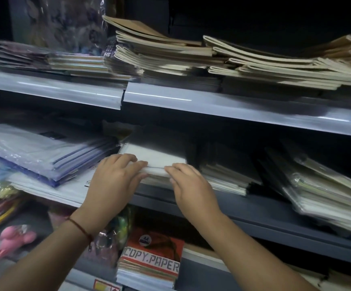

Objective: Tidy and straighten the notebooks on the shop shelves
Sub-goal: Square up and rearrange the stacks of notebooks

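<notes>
A stack of white-covered notebooks (155, 157) lies on the middle shelf (254, 215), at its front edge. My left hand (115, 181) holds the stack's front left corner, fingers on top and thumb at the front edge. My right hand (191, 185) lies on the front right corner, fingers bent over the top cover. On the top shelf (212, 101) several stacks of brown-covered notebooks (170, 53) lie fanned and uneven.
Plastic-wrapped blue and white notebooks (38, 152) lie left of the white stack. Dark-covered stacks (225, 173) and wrapped books (321, 187) are to the right, tilted. Below are copy paper packs (151, 259) and pink pens (13, 238).
</notes>
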`<state>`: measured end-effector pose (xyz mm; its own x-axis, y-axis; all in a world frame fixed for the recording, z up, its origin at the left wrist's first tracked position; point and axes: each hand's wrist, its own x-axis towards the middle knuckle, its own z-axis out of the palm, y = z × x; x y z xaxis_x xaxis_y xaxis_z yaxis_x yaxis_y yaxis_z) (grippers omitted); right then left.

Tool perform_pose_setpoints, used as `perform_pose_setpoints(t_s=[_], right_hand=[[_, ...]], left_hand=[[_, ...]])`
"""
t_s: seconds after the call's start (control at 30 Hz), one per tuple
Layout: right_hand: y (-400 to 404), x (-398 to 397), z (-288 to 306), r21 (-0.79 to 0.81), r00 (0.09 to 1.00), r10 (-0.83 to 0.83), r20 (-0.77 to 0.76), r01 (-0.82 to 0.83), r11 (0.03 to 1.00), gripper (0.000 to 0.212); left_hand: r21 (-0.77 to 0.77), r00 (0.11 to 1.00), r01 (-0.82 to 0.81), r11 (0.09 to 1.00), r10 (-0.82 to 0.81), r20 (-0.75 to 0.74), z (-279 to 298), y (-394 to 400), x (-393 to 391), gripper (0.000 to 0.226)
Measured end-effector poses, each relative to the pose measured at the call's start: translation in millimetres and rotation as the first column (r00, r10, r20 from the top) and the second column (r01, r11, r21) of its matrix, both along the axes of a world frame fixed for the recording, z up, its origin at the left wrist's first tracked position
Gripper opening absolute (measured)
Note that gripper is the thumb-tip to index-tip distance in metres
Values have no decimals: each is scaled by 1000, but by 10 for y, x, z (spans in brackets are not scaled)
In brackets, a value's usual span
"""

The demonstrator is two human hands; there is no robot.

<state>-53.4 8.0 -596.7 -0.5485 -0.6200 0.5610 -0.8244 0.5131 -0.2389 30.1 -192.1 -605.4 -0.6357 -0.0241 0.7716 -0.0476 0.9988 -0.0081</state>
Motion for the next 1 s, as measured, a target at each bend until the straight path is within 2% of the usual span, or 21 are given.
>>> perform_pose_setpoints(t_s=[0.23,0.57,0.7,0.8,0.9,0.97,1.0], right_hand=[[-277,-162,-18,109,999,-26,35,22,994,56],[-321,-146,-32,185,998,-55,20,50,981,69],[-303,-118,14,228,998,-57,23,51,972,72],[-181,-46,39,193,999,-32,41,24,981,72],[123,100,71,65,995,3,103,-10,998,63],[444,209,82,-60,983,18,180,-7,998,55],[627,249,86,-120,976,16,217,11,993,52]], left_hand=[[-36,990,-137,990,136,-23,-114,-161,-344,30],[-38,956,-277,960,279,95,-161,-33,-367,59],[-23,947,-294,955,295,127,-169,25,-329,62],[1,970,-228,974,227,91,-141,174,-214,63],[40,996,-88,995,87,24,-97,473,-100,54],[177,998,23,984,-32,46,-56,781,-58,47],[301,993,77,951,-101,66,-39,952,-56,42]])
